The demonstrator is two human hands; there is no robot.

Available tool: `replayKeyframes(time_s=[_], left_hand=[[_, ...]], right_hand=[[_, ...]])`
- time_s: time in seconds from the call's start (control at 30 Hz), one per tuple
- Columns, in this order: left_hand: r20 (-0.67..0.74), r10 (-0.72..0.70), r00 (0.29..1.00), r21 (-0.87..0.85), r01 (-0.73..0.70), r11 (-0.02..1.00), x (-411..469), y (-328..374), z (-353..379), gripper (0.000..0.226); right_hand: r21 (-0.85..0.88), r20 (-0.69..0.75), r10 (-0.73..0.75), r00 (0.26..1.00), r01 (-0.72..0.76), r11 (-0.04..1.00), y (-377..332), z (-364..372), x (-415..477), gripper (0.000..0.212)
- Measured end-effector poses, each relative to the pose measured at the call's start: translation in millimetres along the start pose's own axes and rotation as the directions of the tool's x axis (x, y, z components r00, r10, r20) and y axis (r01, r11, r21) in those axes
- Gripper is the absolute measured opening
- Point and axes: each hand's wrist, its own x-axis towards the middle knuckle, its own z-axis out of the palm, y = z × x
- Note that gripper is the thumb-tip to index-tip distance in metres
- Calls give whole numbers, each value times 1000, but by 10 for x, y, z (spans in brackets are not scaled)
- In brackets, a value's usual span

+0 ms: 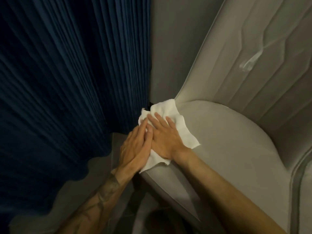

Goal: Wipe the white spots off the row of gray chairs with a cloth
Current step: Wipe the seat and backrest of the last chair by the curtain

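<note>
A white cloth [170,108] lies spread over the left edge of a gray chair's seat [228,141], close to where the seat meets the backrest [244,48]. My right hand [163,137] presses flat on the cloth with fingers spread. My left hand [135,147] lies flat beside it, its fingers overlapping the right hand and touching the cloth's left part. A white smear [249,62] shows on the backrest at the upper right. Any spot under the cloth is hidden.
A dark blue pleated curtain [67,81] hangs close on the left, its hem reaching the gray floor [94,174]. A gray wall [177,39] rises behind the chair. The edge of another gray chair [302,183] shows at the far right.
</note>
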Motion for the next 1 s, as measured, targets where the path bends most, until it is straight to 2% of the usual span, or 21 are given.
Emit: replayKeyframes(time_s=[0.1, 0.2, 0.33, 0.4, 0.47, 0.53, 0.6, 0.67, 0.7, 0.77, 0.83, 0.87, 0.93, 1.0], left_hand=[[-4, 49, 999, 36, -49, 998, 1, -28, 11, 67], [13, 42, 999, 45, -42, 998, 13, -35, 41, 62], [10, 14, 1000, 68, -14, 998, 5, 4, 29, 70], [29, 3, 1000, 55, -4, 998, -3, 22, 10, 70], [56, -7, 998, 68, 3, 998, 0, 12, -12, 67], [66, -15, 998, 119, 7, 993, 2, 10, -7, 64], [51, -9, 999, 171, 0, 985, 3, 36, 3, 64], [41, -3, 999, 219, -6, 976, 9, 62, 15, 66], [42, -3, 999, 228, -7, 974, 11, 69, 20, 68], [47, 6, 999, 226, -17, 974, 23, 61, 20, 70], [59, 8, 998, 222, -21, 975, 39, 19, 10, 68], [75, -4, 997, 227, -13, 974, 45, 6, 4, 67], [118, -37, 992, 242, 7, 970, 62, 14, -1, 71], [133, -50, 990, 257, 15, 966, 115, 52, -12, 81]], right_hand=[[58, -70, -23, 997, 27, 998, 117, 129, -277, 59], [112, -112, 65, 992, -52, 992, 297, 244, -549, 58], [104, -68, 210, 975, -202, 974, 300, -14, 84, 65], [94, -75, 233, 970, -226, 970, 299, -106, 310, 65], [99, -118, 240, 964, -229, 968, 459, -75, 175, 64], [99, -143, 324, 935, -312, 945, 797, -2, -210, 62], [88, -147, 466, 873, -457, 885, 1043, -4, -509, 62], [34, -163, 538, 827, -540, 841, 937, 0, -418, 64], [19, -172, 515, 840, -520, 854, 759, 13, -278, 66], [52, -153, 385, 910, -381, 923, 423, 74, 8, 69], [107, -115, 282, 953, -270, 957, 456, 40, 106, 66], [104, -119, 276, 954, -264, 959, 630, -8, 60, 63], [55, -154, 366, 918, -362, 931, 1140, -74, -156, 58], [32, -171, 504, 847, -506, 862, 1620, -140, -459, 56]])
